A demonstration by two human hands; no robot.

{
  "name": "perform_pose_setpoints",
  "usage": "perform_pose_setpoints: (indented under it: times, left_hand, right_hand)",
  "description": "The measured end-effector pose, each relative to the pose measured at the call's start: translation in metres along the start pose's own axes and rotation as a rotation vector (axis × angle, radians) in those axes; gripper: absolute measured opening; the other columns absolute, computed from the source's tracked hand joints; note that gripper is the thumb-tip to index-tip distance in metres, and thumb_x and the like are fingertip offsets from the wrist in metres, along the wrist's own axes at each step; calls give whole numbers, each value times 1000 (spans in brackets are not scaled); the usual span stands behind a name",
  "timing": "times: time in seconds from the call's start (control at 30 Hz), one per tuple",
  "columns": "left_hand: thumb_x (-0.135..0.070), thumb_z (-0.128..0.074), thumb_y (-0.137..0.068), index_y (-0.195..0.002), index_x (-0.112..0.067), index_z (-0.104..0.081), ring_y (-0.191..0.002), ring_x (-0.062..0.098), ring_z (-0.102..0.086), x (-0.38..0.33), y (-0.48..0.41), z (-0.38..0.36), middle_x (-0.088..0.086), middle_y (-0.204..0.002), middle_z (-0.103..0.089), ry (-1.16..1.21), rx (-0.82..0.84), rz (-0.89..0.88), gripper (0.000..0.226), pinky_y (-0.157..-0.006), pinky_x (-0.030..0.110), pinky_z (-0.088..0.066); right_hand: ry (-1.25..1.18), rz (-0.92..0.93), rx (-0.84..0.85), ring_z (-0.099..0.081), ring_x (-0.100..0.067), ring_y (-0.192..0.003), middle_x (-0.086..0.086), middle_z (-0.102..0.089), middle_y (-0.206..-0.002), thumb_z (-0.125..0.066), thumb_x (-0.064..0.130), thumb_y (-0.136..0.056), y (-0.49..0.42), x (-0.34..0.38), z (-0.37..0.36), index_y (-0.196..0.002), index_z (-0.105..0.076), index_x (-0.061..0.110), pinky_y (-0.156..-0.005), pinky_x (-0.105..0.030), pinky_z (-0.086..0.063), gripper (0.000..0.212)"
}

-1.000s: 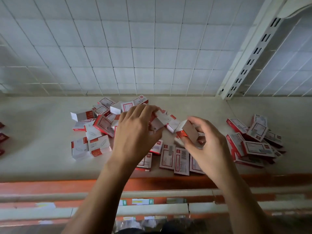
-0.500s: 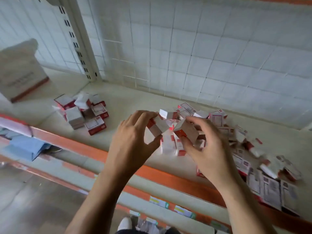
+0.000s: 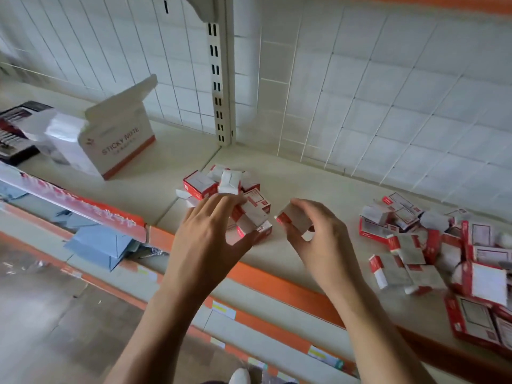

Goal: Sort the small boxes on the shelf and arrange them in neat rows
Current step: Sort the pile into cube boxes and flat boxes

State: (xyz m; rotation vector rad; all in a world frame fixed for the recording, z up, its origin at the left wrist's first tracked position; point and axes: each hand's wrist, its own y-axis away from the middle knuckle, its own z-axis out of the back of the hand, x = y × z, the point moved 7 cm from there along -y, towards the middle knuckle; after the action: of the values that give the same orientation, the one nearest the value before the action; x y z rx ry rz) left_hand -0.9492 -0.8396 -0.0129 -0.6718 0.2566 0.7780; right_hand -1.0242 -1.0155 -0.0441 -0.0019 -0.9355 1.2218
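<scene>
Small boxes in red and white lie in two groups on the shelf, and we see both hands busy between them. At far left stands an open carton marked STICKY NOTE, well apart from the boxes. Next comes the smaller cluster, just right of the slotted upright post. The left hand reaches over the cluster's near edge, fingers and thumb curled round one box. Just beside it, the right hand pinches a second box between thumb and fingers, apart from the rest. Further right, the larger heap lies jumbled along the shelf, behind its orange front strip.
</scene>
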Motion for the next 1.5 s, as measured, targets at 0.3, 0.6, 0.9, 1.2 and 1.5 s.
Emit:
perform_pose_setpoints:
  times: [0.3,0.6,0.9,1.2,1.5]
  left_hand:
    - [-65,-49,-77,-115,-20,-60,-109,21,-57,18,-6,-19,-4,-115,-64,-34,64,-35,59,-87,32,-40]
    - [-63,-59,-76,-100,-18,-61,-105,25,-55,19,-21,-41,-1,-103,-66,-154,49,-39,51,-86,34,-31]
    - [-56,-78,-66,-101,-18,-62,-114,30,-44,31,-28,-50,1,-111,-61,-169,65,104,53,-88,44,-35]
    - [-42,-77,-72,-112,-17,-66,-109,30,-51,-19,-36,-46,4,-117,-57,-8,137,-117,49,-90,42,-40]
    - [-45,-66,-84,-119,-20,-60,-102,20,-61,-129,-18,-109,-2,-118,-59,148,348,-399,44,-81,35,-52]
  right_hand:
    - [3,-95,50,-65,-19,-106,-1,-69,-116,-73,16,-85,-9,-14,-33,-114,-69,11,-92,-34,-52,30]
    - [-144,-130,0,-60,-6,-112,5,-64,-116,-68,20,-86,-1,-16,-19,-112,-69,13,-92,-37,-54,27]
    - [-111,-99,85,-58,-8,-115,2,-64,-118,-69,14,-88,-3,-10,-29,-113,-68,10,-101,-26,-45,26]
    - [-76,-94,20,-56,-11,-119,2,-61,-123,-68,15,-88,7,-11,17,-119,-65,12,-104,-27,-43,31]
    - [206,-203,-162,-61,-7,-109,1,-65,-120,-61,25,-90,58,-48,136,-122,-63,12,-91,-14,-50,35]
